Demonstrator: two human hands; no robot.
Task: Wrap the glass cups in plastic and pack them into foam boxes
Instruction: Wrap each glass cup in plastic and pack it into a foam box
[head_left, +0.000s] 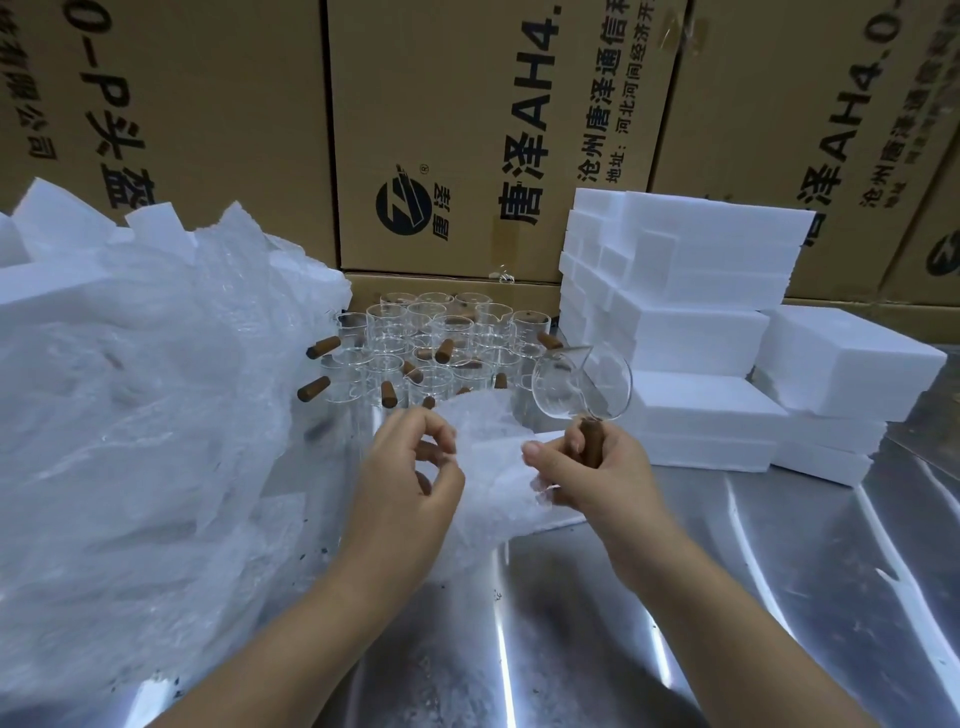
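My right hand (587, 470) grips the brown wooden handle of a clear glass cup (582, 387), held tilted above the table with its mouth facing me. A sheet of bubble wrap (493, 467) hangs between both hands. My left hand (410, 467) pinches the sheet's left edge with curled fingers, and the right forefinger touches its right edge. Behind the hands, several more glass cups with wooden handles (436, 343) stand packed together on the steel table.
A big heap of plastic wrap and foam pieces (135, 374) fills the left side. White foam boxes (691, 312) are stacked at the right, against tall cardboard cartons (467, 130). The shiny steel table (675, 597) stretches in front.
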